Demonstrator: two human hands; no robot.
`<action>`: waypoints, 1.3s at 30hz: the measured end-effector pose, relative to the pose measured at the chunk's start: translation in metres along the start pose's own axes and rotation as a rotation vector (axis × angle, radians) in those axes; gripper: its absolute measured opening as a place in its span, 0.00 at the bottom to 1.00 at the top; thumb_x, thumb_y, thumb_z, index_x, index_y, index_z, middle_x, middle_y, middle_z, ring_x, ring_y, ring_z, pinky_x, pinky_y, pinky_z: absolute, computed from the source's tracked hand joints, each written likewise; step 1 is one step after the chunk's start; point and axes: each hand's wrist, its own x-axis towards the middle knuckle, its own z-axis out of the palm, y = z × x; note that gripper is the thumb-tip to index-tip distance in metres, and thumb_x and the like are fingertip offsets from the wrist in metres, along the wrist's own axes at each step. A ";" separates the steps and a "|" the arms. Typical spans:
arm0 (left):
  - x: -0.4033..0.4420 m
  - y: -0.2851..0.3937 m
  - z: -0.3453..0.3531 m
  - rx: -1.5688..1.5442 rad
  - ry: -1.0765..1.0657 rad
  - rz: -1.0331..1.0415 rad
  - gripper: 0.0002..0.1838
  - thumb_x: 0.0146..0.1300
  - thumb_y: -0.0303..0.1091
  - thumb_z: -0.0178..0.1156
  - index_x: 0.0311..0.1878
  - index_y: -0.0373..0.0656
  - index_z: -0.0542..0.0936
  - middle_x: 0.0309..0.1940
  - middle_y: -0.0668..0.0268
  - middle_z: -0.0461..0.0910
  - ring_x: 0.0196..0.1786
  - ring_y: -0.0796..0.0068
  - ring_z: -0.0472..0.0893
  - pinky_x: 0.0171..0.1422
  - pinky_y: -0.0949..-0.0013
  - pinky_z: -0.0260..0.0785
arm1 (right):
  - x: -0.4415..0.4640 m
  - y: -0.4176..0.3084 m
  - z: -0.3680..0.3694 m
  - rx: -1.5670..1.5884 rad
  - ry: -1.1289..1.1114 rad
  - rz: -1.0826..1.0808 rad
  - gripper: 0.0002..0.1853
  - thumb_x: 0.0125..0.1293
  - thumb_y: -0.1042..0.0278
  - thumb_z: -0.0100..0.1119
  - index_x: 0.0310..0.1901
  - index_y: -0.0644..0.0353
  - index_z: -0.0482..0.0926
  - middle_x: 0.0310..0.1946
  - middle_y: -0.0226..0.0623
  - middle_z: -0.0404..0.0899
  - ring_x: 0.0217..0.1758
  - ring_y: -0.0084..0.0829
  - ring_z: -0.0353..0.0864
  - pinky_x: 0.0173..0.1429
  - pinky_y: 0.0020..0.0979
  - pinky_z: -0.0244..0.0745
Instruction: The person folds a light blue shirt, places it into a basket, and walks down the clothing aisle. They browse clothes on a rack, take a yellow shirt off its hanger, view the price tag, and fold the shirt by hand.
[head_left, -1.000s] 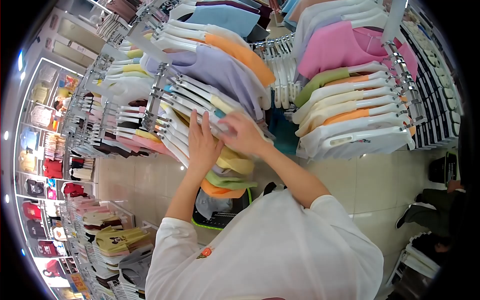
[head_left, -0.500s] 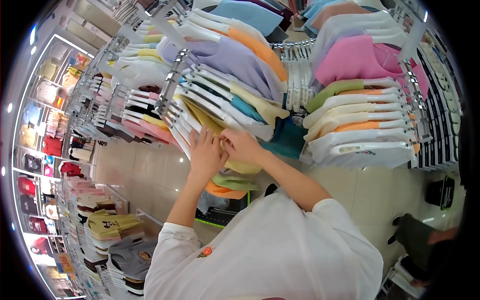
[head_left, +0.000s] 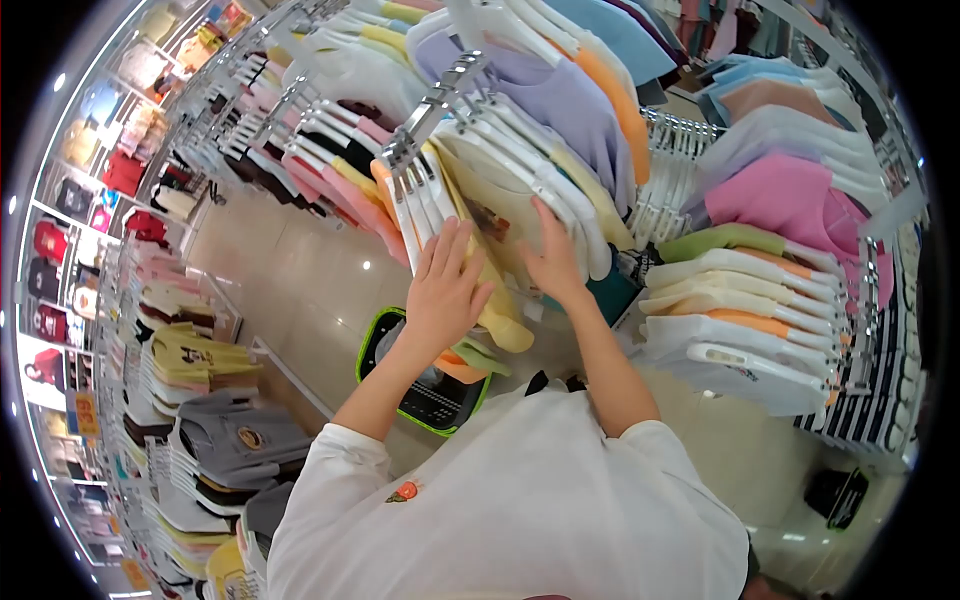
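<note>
My left hand (head_left: 448, 288) lies flat, fingers stretched out, against the near side of a yellow garment (head_left: 507, 322) and the white hangers (head_left: 418, 208) beside it. My right hand (head_left: 556, 258) is open with its fingers apart, at the white hangers (head_left: 570, 205) on the other side of a gap. In that gap a cream shirt (head_left: 478, 180) with a small print faces me, partly covered. These clothes hang from a chrome rail (head_left: 425, 115). Below my left hand, orange and green cloth (head_left: 465, 365) shows.
A black basket with a green rim (head_left: 368, 345) stands on the tiled floor under the rail. To the right hangs another row of shirts (head_left: 740, 305), with a pink top (head_left: 765, 195) behind. Grey and yellow shirts (head_left: 235, 430) hang low left. Another dark basket (head_left: 836, 495) sits at right.
My hands have parted, and the fingers that were closed together at the yellow garment are now spread. The hangers stand further apart, showing the cream shirt. The view has shifted, revealing more of the basket.
</note>
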 end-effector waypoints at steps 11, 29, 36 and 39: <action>-0.006 0.009 -0.006 0.059 -0.013 -0.096 0.23 0.67 0.43 0.59 0.63 0.46 0.75 0.75 0.59 0.62 0.78 0.47 0.57 0.79 0.45 0.48 | 0.018 -0.004 -0.023 -0.062 0.038 0.070 0.24 0.60 0.72 0.63 0.60 0.58 0.77 0.51 0.42 0.81 0.55 0.42 0.81 0.59 0.39 0.74; 0.003 0.042 0.008 0.035 0.057 -0.257 0.35 0.63 0.48 0.62 0.72 0.48 0.68 0.77 0.54 0.57 0.78 0.52 0.58 0.79 0.46 0.49 | 0.045 -0.035 -0.038 -0.081 0.036 -0.039 0.22 0.62 0.65 0.63 0.56 0.66 0.76 0.41 0.59 0.82 0.47 0.60 0.81 0.52 0.48 0.75; 0.000 0.062 0.019 -0.060 0.153 -0.383 0.35 0.63 0.48 0.63 0.73 0.50 0.68 0.77 0.54 0.57 0.79 0.53 0.57 0.80 0.46 0.47 | 0.043 -0.029 -0.059 -0.002 -0.074 0.101 0.24 0.64 0.61 0.65 0.57 0.67 0.76 0.43 0.54 0.84 0.46 0.50 0.84 0.53 0.41 0.75; 0.001 0.075 0.025 -0.102 0.187 -0.434 0.34 0.63 0.48 0.63 0.71 0.49 0.69 0.77 0.50 0.56 0.79 0.51 0.56 0.80 0.44 0.45 | 0.034 -0.015 -0.055 -0.185 -0.064 -0.043 0.25 0.66 0.60 0.65 0.58 0.69 0.75 0.46 0.52 0.84 0.48 0.47 0.84 0.53 0.39 0.75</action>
